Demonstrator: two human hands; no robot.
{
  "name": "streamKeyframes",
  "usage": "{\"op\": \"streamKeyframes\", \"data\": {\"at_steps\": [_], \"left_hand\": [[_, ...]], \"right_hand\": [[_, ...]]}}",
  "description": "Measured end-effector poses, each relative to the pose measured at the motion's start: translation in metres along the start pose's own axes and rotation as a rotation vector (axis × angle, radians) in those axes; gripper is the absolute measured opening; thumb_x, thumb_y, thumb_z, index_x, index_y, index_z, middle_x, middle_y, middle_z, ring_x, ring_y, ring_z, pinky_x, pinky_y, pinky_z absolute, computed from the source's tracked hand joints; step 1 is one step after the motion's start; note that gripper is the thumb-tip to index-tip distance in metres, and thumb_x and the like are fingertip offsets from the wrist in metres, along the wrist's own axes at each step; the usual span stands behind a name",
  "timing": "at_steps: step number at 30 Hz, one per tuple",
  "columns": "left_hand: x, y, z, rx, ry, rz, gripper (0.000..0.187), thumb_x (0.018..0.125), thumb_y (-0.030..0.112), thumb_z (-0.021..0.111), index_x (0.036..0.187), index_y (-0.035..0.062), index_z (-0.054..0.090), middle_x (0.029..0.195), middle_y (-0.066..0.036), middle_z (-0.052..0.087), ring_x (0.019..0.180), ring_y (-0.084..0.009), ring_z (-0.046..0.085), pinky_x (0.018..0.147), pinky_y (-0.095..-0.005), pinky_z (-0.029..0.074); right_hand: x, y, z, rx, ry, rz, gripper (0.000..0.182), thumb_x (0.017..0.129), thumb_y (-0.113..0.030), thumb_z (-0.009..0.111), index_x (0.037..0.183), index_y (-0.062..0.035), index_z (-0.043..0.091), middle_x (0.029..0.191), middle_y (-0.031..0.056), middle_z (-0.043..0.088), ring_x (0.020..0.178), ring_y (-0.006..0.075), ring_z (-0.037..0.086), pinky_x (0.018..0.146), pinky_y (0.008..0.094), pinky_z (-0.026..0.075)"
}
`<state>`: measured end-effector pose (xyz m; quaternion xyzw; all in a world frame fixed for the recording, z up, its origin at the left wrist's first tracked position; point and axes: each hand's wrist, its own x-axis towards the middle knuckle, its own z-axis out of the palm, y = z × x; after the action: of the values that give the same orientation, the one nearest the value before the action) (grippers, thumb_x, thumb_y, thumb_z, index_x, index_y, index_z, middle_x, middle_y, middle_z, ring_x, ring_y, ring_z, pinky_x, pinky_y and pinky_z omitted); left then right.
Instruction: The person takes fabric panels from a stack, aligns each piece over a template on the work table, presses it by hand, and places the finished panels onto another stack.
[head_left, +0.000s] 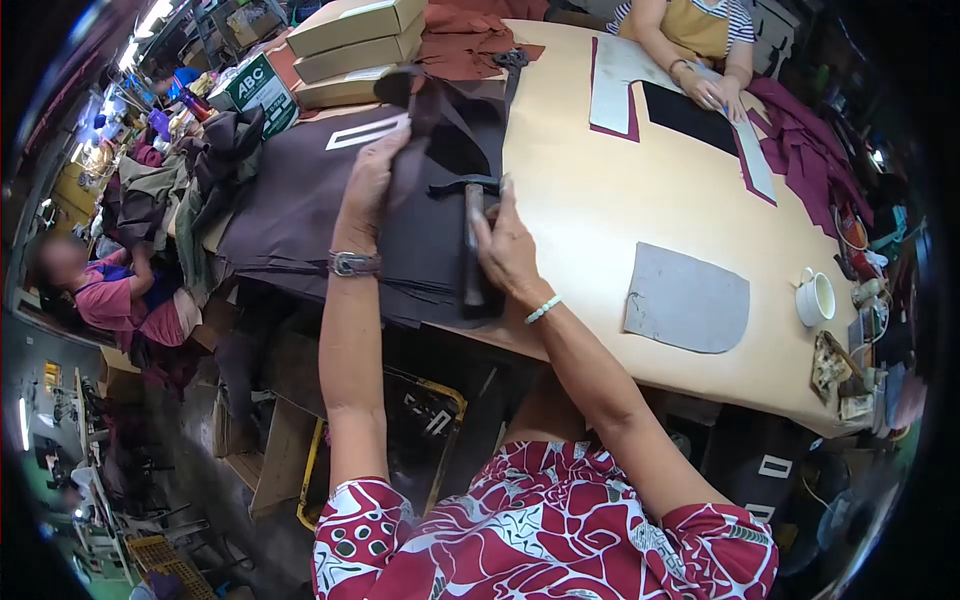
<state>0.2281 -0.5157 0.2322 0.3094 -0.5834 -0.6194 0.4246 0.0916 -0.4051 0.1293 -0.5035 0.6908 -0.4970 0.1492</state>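
Observation:
My left hand (372, 180) is closed on the edge of a dark brown leather-like piece (428, 110), which is raised and blurred by motion. Below it lies a stack of dark brown sheets (290, 220), whose top sheet has a white-edged slot. A hammer (473, 215) with a dark metal head and a worn handle lies on the stack. My right hand (510, 250) is beside the handle, fingers stretched toward the hammer's head and thumb against or just over the handle. Its hidden fingers do not show fully.
A grey rounded panel (688, 298) and a white cup (815, 298) stand on the pale table (570, 130). Cardboard boxes (355, 50) are stacked at the back left. Across the table, a person's hands (715, 92) rest at maroon pieces (815, 165). Another person (125, 290) is at the left.

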Motion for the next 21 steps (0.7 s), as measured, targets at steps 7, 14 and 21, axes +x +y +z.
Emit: {"op": "streamKeyframes", "data": {"at_steps": [7, 14, 21], "left_hand": [[-0.051, -0.056, 0.063, 0.341, -0.301, 0.188, 0.032, 0.092, 0.018, 0.048, 0.113, -0.0056, 0.057, 0.11, -0.016, 0.062, 0.105, -0.024, 0.055, 0.093, -0.0301, 0.04], [-0.108, -0.086, 0.14, 0.495, -0.474, 0.232, 0.029, 0.091, 0.019, 0.05, 0.106, -0.0037, 0.061, 0.133, -0.021, 0.045, 0.131, -0.0352, 0.032, 0.107, -0.0397, 0.023], [-0.172, -0.115, 0.26, 0.608, -0.737, 0.426, 0.031, 0.092, 0.025, 0.047, 0.105, 0.0034, 0.064, 0.137, -0.022, 0.039, 0.131, -0.0372, 0.029, 0.106, -0.055, 0.018]], "right_hand": [[0.018, -0.014, -0.06, 0.197, 0.094, -0.003, 0.095, 0.077, -0.026, 0.07, 0.139, 0.0098, 0.007, 0.102, 0.0195, 0.06, 0.085, 0.0226, 0.061, 0.071, 0.0301, 0.049], [0.013, 0.037, -0.141, -0.04, 0.175, 0.212, 0.078, 0.074, -0.002, 0.056, 0.139, 0.0061, 0.013, 0.078, 0.0183, 0.065, 0.069, 0.0264, 0.064, 0.063, 0.0343, 0.05], [-0.066, 0.088, -0.259, -0.348, 0.347, 0.284, 0.072, 0.077, -0.006, 0.058, 0.138, 0.0039, 0.021, 0.078, 0.0197, 0.064, 0.072, 0.0339, 0.064, 0.068, 0.0402, 0.049]]}}
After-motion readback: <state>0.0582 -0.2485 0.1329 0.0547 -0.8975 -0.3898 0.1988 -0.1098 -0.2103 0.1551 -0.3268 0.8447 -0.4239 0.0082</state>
